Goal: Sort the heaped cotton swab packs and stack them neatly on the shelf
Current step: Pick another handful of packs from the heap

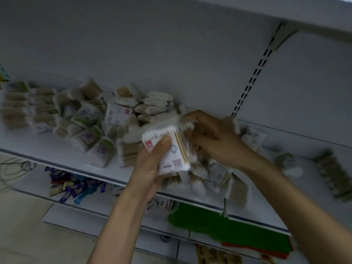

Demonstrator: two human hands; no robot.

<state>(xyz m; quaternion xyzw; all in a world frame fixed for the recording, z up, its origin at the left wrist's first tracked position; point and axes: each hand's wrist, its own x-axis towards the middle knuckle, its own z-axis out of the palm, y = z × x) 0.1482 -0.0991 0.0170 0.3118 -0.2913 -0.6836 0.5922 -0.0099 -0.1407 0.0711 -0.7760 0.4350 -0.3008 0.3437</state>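
A heap of cotton swab packs (106,126) lies across the white shelf (47,149). At the far left, several packs stand in neat stacks (17,105). My left hand (150,164) grips a white-labelled swab pack (171,155) from below, thumb on its face, just in front of the heap. My right hand (211,138) reaches over the heap's right part, its fingers curled around another pack (187,123) at the held pack's top edge. The picture is blurred by motion.
More swab packs (236,187) hang over the shelf's front edge, and a row of them (335,174) lies at the far right. Below are coloured wrapped items (76,187) and green sheets (228,225). A slotted upright (253,73) runs up the back wall under an upper shelf (285,10).
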